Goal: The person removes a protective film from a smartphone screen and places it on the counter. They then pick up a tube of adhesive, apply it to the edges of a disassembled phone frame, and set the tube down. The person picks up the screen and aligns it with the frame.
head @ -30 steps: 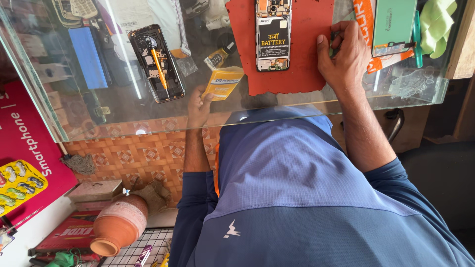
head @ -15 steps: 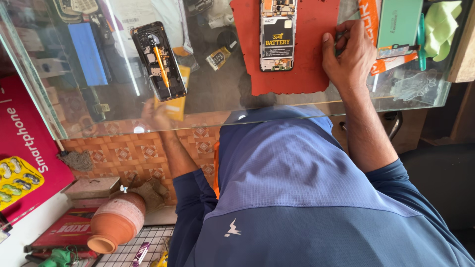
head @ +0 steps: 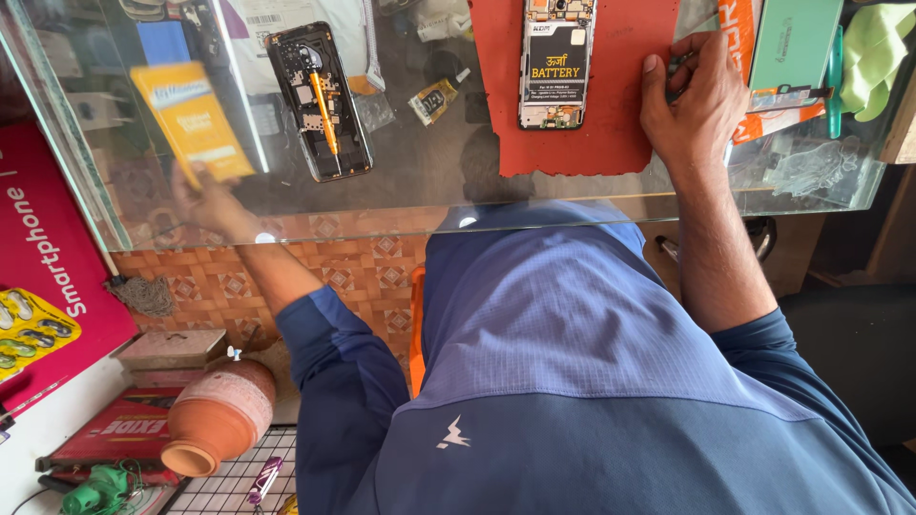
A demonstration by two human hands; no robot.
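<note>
- The left hand (head: 205,195) is under the glass counter (head: 401,181), seen blurred through the pane, with its fingers clamped on the lower end of a small yellow box (head: 188,116) that has a blue band near its top.
- The box looks light and stiff, likely thin card; a grip across its flat faces by the short end suits it, and hard squeezing could dent it.
- The right hand (head: 695,107) rests on the edge of the red mat (head: 611,114), fingers curled together over something small that I cannot make out.
- An opened phone (head: 556,59) with a black battery lies on the mat; another opened phone (head: 320,100) lies on the glass to its left, a small glue tube (head: 436,98) between them.
- A green flat box (head: 794,40) and an orange package (head: 754,57) sit beyond the right hand.
- A pink sign (head: 48,257) leans at the far left; a clay pot (head: 221,415) lies below.
</note>
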